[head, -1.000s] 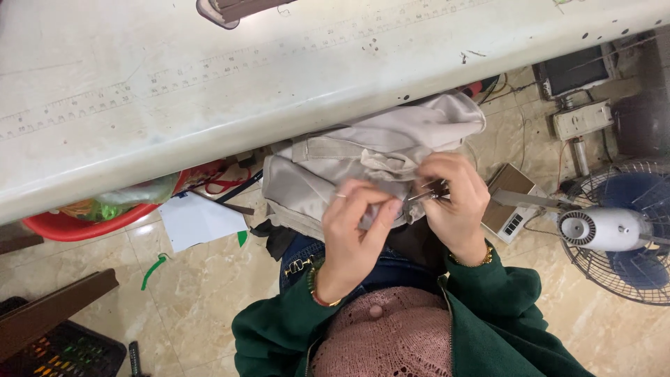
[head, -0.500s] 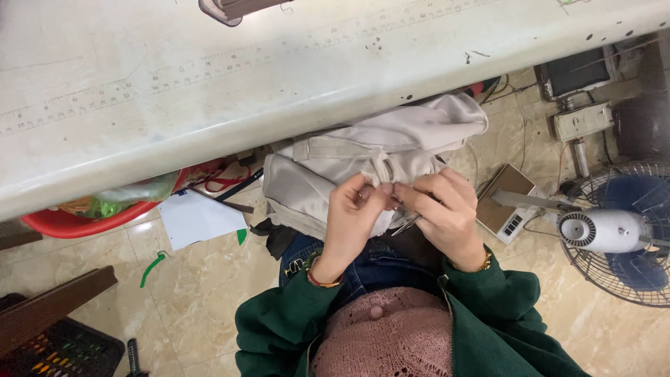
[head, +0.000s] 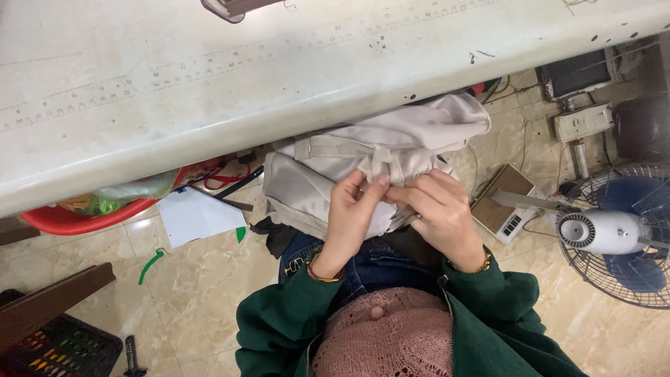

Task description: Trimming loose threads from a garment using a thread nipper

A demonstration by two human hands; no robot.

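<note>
A beige fabric garment [head: 328, 164] with a sewn strap lies bunched on my lap, partly tucked under the edge of a white worktable [head: 209, 77]. My left hand [head: 352, 213] pinches a fold of the garment near its gathered middle. My right hand [head: 440, 213] is closed on the same fold, fingertips meeting those of the left. A thin metal tool seems to poke out under my right hand, mostly hidden. I wear green sleeves, jeans and bracelets on both wrists.
A floor fan [head: 618, 234] stands at the right beside a small brown box [head: 506, 209]. A red basin [head: 91, 216] with green bags, white paper [head: 195, 216] and a green tie [head: 150, 265] lie on the tiled floor at left. A dark crate [head: 59, 349] sits bottom left.
My hands have drawn closer together on the beige garment. The dark tool seen in my right hand a second ago is now mostly covered by the fingers.
</note>
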